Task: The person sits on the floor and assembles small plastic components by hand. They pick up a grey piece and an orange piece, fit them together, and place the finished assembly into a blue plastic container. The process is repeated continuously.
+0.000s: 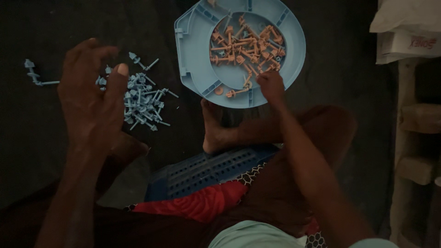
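My left hand (92, 94) hovers with fingers spread over a pile of small pale blue plastic pegs (142, 98) on the dark floor; it holds nothing that I can see. My right hand (270, 85) reaches into a light blue round plastic tray (193, 46), fingers pinched among the orange plastic pegs (245, 48) heaped in its middle. Whether a peg sits between those fingers is hidden. One orange disc (219, 91) and one orange peg (235, 93) lie apart on the tray's near rim.
A lone blue peg (34, 73) lies at far left. My bare foot (212, 126) rests just below the tray, over a blue perforated stool (206, 170). White bags (406, 32) and a wooden shelf (415, 138) stand at the right.
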